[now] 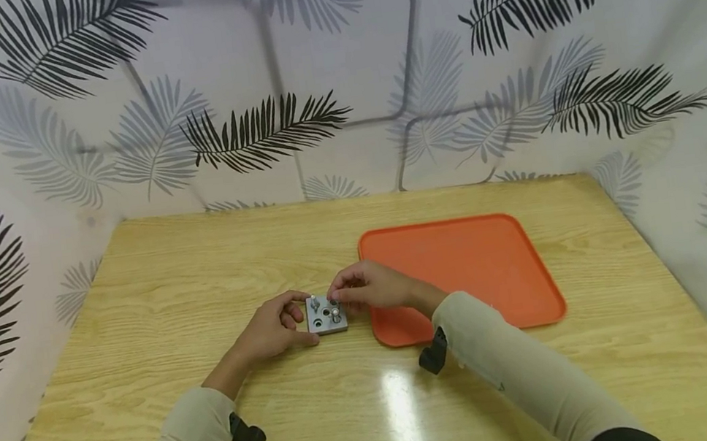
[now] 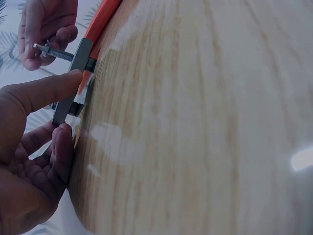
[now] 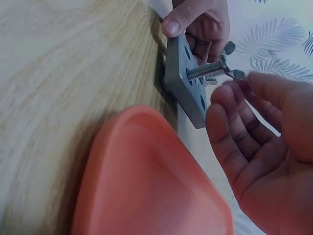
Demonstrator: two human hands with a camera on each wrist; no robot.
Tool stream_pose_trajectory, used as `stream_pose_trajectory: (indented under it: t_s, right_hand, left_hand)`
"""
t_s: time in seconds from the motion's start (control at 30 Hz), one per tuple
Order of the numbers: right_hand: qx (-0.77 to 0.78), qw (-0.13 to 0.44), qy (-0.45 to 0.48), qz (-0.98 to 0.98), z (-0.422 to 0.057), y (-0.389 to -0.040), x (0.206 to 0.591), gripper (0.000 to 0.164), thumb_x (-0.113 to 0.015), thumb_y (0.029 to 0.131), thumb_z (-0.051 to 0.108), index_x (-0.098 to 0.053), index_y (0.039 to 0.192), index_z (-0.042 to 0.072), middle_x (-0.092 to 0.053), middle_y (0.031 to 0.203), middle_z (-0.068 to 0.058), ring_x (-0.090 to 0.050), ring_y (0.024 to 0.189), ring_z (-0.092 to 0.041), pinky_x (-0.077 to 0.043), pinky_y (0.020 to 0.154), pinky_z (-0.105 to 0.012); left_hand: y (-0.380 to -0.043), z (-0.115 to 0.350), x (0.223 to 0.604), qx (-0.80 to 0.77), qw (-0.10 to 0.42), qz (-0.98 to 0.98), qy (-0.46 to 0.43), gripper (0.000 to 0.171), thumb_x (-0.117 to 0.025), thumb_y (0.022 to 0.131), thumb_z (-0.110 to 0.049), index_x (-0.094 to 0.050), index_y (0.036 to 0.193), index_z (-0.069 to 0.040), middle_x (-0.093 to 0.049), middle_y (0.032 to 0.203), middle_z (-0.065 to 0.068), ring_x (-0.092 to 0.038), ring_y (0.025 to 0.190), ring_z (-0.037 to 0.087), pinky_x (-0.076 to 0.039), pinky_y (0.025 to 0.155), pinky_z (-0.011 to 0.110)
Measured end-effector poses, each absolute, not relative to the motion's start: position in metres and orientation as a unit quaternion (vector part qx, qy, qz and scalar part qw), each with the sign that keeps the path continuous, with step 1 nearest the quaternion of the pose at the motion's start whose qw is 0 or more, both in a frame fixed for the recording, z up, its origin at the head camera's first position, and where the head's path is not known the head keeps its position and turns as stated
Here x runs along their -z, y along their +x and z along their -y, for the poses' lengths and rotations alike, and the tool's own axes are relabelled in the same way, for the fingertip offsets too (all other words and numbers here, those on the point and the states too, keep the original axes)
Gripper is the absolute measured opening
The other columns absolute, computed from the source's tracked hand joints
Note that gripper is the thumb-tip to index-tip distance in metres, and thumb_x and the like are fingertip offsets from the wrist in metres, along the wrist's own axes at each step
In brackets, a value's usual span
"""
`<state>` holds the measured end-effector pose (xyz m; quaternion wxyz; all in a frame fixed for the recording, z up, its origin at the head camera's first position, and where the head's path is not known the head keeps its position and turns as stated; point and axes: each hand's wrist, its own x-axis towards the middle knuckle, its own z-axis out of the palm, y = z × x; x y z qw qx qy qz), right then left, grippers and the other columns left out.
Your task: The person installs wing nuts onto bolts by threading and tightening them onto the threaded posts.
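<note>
Left fingers (image 2: pixel 62 147) grip a squarish metal plate (image 3: pixel 185 90); whether right fingers (image 3: pixel 219 125) pinch the winged nut (image 3: pixel 224 64) is unclear.

An orange tray (image 1: pixel 466 273) is lying on the right half of the wooden desk (image 1: pixel 199 261), glare (image 1: pixel 406 424) is gleaming nearer the front, and a pale backdrop (image 1: pixel 339 49) is showing dark and grey leaves behind.

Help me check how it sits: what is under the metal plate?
Two dark protrusions show between the metal plate and wooden table; the plate's remaining underside is hidden.
</note>
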<state>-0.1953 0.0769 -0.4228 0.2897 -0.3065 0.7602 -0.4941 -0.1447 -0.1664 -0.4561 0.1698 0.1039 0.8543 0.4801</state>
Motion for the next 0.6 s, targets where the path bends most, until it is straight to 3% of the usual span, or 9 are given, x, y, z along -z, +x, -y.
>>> stream_pose_trajectory:
  t_s: [0.3,0.47,0.6]
  right_hand:
    - [0.49,0.324,-0.312,-0.747,-0.0813,-0.1959,0.4232,0.019,-0.059,0.099,0.005,-0.068,0.113,-0.005,-0.063,0.086,-0.025,-0.055,0.068,-0.013,-0.049,0.066,-0.026]
    - [0.486,0.351,-0.321,-0.733,-0.0832,-0.1952,0.4236,0.03,-0.061,0.097,0.004,-0.062,0.127,-0.003,-0.067,0.085,-0.009,-0.056,0.069,-0.013,-0.049,0.067,-0.026]
    - [0.484,0.348,-0.329,-0.732,-0.0824,-0.1948,0.4249,0.031,-0.062,0.096,0.004,-0.061,0.126,-0.003,-0.067,0.086,0.0,-0.057,0.07,-0.015,-0.049,0.067,-0.027]
  left_hand:
    - [-0.1442,0.1664,0.4556,-0.479,0.166,-0.856,0.102,0.064,-0.087,0.077,-0.015,-0.057,0.133,-0.005,-0.053,0.096,0.008,-0.047,0.077,0.018,-0.041,0.069,0.026]
    - [-0.1435,0.1662,0.4561,-0.478,0.164,-0.856,0.107,0.064,-0.087,0.077,-0.015,-0.057,0.133,-0.005,-0.054,0.096,0.008,-0.047,0.077,0.018,-0.042,0.07,0.027]
    - [-0.1436,0.1662,0.4565,-0.477,0.164,-0.856,0.108,0.064,-0.087,0.077,-0.015,-0.057,0.133,-0.005,-0.054,0.096,0.008,-0.047,0.077,0.018,-0.042,0.07,0.027]
